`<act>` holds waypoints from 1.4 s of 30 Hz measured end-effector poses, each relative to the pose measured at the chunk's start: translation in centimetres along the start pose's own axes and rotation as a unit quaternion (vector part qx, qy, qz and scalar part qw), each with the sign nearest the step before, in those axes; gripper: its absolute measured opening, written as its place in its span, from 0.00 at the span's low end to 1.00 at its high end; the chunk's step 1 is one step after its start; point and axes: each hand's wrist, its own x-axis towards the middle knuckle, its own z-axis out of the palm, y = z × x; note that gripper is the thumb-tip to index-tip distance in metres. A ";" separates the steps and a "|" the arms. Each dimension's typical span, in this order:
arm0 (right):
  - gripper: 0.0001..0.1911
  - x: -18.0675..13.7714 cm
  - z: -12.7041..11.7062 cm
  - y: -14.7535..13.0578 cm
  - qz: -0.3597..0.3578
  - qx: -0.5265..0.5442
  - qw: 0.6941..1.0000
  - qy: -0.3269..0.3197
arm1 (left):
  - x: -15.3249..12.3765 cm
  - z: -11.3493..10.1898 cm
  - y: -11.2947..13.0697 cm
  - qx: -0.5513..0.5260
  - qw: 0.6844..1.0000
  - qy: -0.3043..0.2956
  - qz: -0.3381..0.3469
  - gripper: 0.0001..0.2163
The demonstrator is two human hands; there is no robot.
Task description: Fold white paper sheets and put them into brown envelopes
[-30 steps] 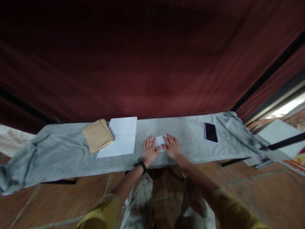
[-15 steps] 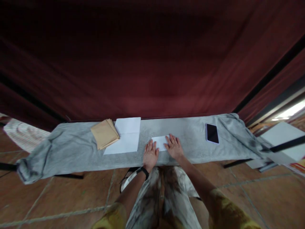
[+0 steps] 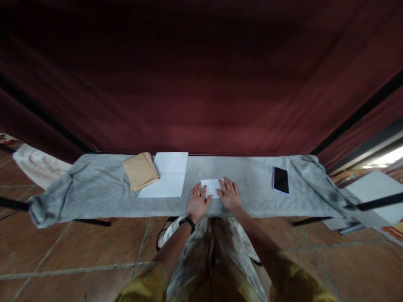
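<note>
A small folded white paper [image 3: 212, 187] lies on the grey cloth [image 3: 248, 180] that covers a long narrow table. My left hand [image 3: 198, 202], with a black band on its wrist, lies flat with fingers stretched out at the paper's left near corner. My right hand [image 3: 230, 194] lies flat and open on the paper's right edge. Both hands press down and hold nothing.
A larger white sheet [image 3: 166, 180] lies to the left, with a stack of brown envelopes [image 3: 140, 170] overlapping its left side. A dark phone [image 3: 280, 180] lies to the right. A dark red curtain [image 3: 201, 84] hangs behind the table. Tiled floor below; white boards [image 3: 374, 191] at far right.
The view has shifted as my head moved. My left hand has slid off the paper toward its left near corner, uncovering more of it. My right hand stays on its right edge.
</note>
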 end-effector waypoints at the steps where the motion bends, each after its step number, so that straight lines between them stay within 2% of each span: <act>1: 0.28 0.0 0.1 0.0 -0.001 -0.001 1.000 0.000 | 0.0 0.0 0.0 0.001 1.000 -0.003 0.000 0.27; 8: 0.28 0.0 0.0 0.2 -0.010 0.006 1.000 -0.009 | 0.0 0.0 0.0 0.008 1.000 -0.017 -0.003 0.28; 13: 0.29 0.1 -0.3 0.2 -0.004 0.009 0.999 -0.043 | 0.0 0.1 0.1 0.003 1.000 -0.015 -0.009 0.28; 20: 0.29 0.2 -0.3 0.3 -0.003 0.019 0.999 -0.031 | -0.1 -0.1 0.5 0.010 1.000 -0.018 -0.012 0.28; 22: 0.28 -0.3 -0.5 0.5 -0.025 0.027 0.999 -0.024 | -0.1 -0.3 0.7 0.015 1.000 -0.016 -0.009 0.28; 26: 0.26 -3.0 -1.0 1.0 -0.124 0.064 0.990 -0.011 | -0.2 -0.7 0.9 0.018 1.000 -0.015 -0.010 0.28; 31: 0.26 -5.9 -1.5 1.2 -0.121 0.062 0.991 0.002 | -0.2 -1.0 1.1 0.007 1.000 -0.008 -0.015 0.27; 34: 0.26 -6.2 -1.4 1.2 -0.121 0.058 0.991 0.017 | -0.1 -0.8 2.1 -0.006 1.000 0.000 -0.008 0.25; 38: 0.24 -6.0 -1.2 1.1 -0.120 0.066 0.990 0.032 | 0.4 0.2 4.8 -0.031 0.999 -0.032 0.029 0.24; 42: 0.23 -6.1 -0.9 1.0 -0.117 0.074 0.989 0.042 | 0.7 1.1 6.1 -0.026 0.999 -0.041 -0.010 0.27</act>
